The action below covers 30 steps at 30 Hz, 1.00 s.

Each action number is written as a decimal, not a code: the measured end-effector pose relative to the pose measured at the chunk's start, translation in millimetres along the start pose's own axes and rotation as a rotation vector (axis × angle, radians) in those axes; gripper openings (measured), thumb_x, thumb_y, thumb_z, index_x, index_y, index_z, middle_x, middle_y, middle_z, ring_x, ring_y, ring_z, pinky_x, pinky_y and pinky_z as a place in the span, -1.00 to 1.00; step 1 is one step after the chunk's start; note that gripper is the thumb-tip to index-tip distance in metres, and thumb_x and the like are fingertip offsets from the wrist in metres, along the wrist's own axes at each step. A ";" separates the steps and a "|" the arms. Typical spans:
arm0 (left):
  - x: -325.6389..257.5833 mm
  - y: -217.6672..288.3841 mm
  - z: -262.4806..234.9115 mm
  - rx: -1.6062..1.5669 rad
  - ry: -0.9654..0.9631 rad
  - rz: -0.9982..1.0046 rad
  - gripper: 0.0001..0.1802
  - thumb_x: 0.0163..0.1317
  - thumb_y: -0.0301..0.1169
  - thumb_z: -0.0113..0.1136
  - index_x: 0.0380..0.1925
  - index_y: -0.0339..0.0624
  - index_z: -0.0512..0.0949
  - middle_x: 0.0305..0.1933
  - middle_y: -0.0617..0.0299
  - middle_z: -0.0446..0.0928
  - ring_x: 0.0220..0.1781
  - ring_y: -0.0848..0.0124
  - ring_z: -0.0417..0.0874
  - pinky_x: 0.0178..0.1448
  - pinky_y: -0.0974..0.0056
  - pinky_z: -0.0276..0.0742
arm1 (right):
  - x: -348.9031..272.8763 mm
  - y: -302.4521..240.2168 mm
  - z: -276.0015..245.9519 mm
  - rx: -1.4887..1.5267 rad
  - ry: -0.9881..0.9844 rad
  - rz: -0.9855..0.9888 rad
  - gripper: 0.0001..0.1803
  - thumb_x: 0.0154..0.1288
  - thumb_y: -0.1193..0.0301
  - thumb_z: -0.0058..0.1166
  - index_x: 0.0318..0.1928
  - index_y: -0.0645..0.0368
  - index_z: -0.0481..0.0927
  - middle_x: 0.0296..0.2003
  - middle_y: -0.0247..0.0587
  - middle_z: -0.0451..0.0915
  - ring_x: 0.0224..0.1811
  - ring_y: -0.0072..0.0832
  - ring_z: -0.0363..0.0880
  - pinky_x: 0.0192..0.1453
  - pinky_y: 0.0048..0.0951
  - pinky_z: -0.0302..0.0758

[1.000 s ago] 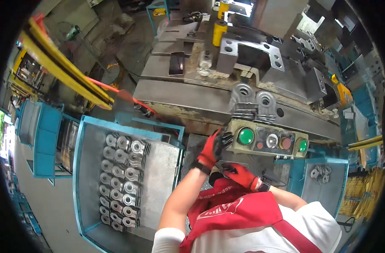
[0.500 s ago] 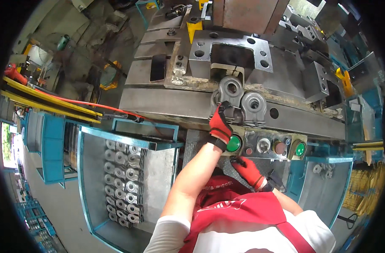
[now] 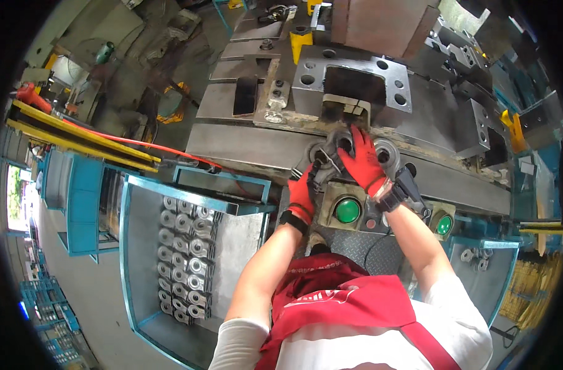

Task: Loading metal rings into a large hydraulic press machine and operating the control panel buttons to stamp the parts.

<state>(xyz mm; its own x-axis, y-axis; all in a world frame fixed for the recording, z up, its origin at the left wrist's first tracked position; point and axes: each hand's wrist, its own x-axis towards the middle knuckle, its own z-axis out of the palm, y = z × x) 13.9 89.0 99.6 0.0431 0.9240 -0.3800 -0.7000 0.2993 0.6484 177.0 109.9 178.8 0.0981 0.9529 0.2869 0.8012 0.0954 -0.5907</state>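
Note:
Several grey metal castings with round bores stand together on the press bed's front ledge. At the left casting (image 3: 318,152), my red-gloved left hand (image 3: 301,196) closes its fingers on the lower end. My right hand (image 3: 363,163), also red-gloved, lies across the middle casting (image 3: 339,140) with fingers stretched out and touching it. The right casting (image 3: 387,153) shows beside that hand, partly covered. Behind them, a pale bracket (image 3: 348,105) sits before the opening of a steel die block (image 3: 397,80).
A control panel with a left green button (image 3: 347,210) and a right green button (image 3: 444,224) lies below my hands. At left, a blue-framed bin (image 3: 125,259) holds rows of similar castings. Another bin (image 3: 506,262) stands at right. A red hose (image 3: 127,142) runs along the left.
My right hand has risen from below the control panel onto the middle casting. My left hand has shifted from the middle casting to the left one. The view has moved slightly.

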 end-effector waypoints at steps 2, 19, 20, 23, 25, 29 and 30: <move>11.8 -3.1 -35.8 0.109 -0.039 -0.055 -0.60 0.10 -0.37 0.14 -0.05 -0.31 0.47 -0.08 0.15 0.52 -0.08 0.42 0.51 0.00 0.34 0.40 | 6.8 -9.9 14.2 -0.113 -0.109 0.061 -0.34 0.10 0.16 0.09 0.19 0.15 0.26 0.10 0.13 0.31 0.15 0.06 0.25 0.22 -0.13 0.23; -17.8 45.3 -10.8 0.319 -0.057 -0.003 -0.70 0.09 -0.36 0.13 -0.20 -0.30 0.56 -0.17 0.20 0.56 -0.10 0.43 0.52 0.05 0.36 0.36 | 30.7 15.9 30.3 -0.412 -0.278 -0.267 -0.38 -0.11 0.46 0.03 0.11 0.00 0.34 0.07 -0.07 0.35 0.05 -0.03 0.32 0.10 -0.10 0.32; -19.4 48.1 -9.8 0.397 -0.089 0.016 -0.70 0.18 -0.35 0.03 -0.15 -0.28 0.55 -0.15 0.20 0.56 -0.04 0.43 0.50 0.12 0.36 0.32 | 34.9 17.2 32.8 -0.432 -0.258 -0.296 -0.38 -0.11 0.46 0.04 0.10 0.01 0.34 0.05 -0.08 0.37 0.03 -0.05 0.34 0.09 -0.12 0.33; -15.5 39.1 -18.6 0.168 -0.016 0.001 -0.66 -0.07 -0.40 0.32 -0.27 -0.35 0.55 -0.21 0.19 0.53 -0.22 0.43 0.54 -0.13 0.34 0.47 | 40.3 14.2 25.0 -0.300 -0.344 -0.209 -0.41 -0.13 0.43 0.09 0.06 0.05 0.38 -0.06 -0.10 0.44 -0.01 -0.09 0.38 0.09 -0.19 0.35; -16.0 41.8 -15.4 0.115 0.071 -0.134 -0.65 -0.05 -0.38 0.31 -0.26 -0.36 0.53 -0.22 0.18 0.52 -0.22 0.43 0.54 -0.13 0.34 0.47 | 38.0 7.3 4.6 -0.288 -0.357 -0.337 -0.43 -0.15 0.40 0.13 0.01 0.08 0.42 -0.13 -0.09 0.47 -0.04 -0.10 0.40 0.07 -0.21 0.36; -2.9 28.9 -26.1 0.110 0.056 -0.081 -0.55 -0.04 -0.34 0.31 -0.17 -0.36 0.45 -0.20 0.14 0.50 -0.20 0.41 0.54 -0.13 0.33 0.48 | 37.9 1.3 -39.6 -0.149 -0.485 -0.443 -0.46 -0.18 0.35 0.19 -0.05 0.13 0.48 -0.15 -0.06 0.50 0.01 -0.12 0.39 0.10 -0.21 0.33; -1.7 27.9 -29.1 0.252 0.052 -0.093 -0.63 0.06 -0.34 0.18 -0.15 -0.32 0.48 -0.19 0.17 0.52 -0.16 0.42 0.53 -0.08 0.34 0.45 | 36.4 -0.1 -47.3 -0.169 -0.492 -0.466 -0.47 -0.16 0.34 0.22 -0.06 0.18 0.50 -0.12 0.00 0.51 0.01 -0.12 0.42 0.09 -0.25 0.36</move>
<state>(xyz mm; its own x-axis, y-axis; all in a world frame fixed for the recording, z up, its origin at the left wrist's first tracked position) -26.5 88.8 99.1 0.0574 0.8782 -0.4749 -0.4947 0.4382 0.7505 208.4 131.0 225.0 -0.5249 0.8470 0.0837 0.7795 0.5179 -0.3523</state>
